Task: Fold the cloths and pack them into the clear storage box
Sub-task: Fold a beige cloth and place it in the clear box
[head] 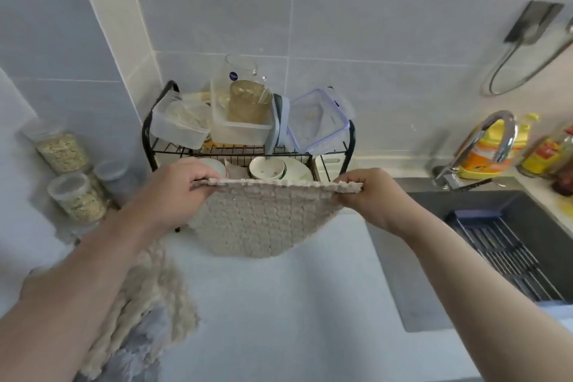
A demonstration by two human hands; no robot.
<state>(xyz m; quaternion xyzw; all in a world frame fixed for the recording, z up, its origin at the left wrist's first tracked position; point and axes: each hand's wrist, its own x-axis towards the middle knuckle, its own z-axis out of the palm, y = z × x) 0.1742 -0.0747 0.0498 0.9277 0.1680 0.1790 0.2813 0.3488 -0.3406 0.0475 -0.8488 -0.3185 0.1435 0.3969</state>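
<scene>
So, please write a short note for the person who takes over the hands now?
Left hand: shut on the beige cloth, at its top left corner.
Right hand: shut on its top right corner.
The cloth hangs, apparently doubled, above the white counter.
More cloths, unfolded, lie at the lower left.
Clear boxes stand on the black rack.
Done: nothing packed yet.
Left: finish folding, fold the pile, pack everything.

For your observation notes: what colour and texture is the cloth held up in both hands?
Beige, with a bumpy waffle-like weave; the cloth shows best in the head view.

Bare countertop (279,304) lies open centrally; dish rack (248,149) blocks behind, sink (511,242) apparently drops right.
</scene>
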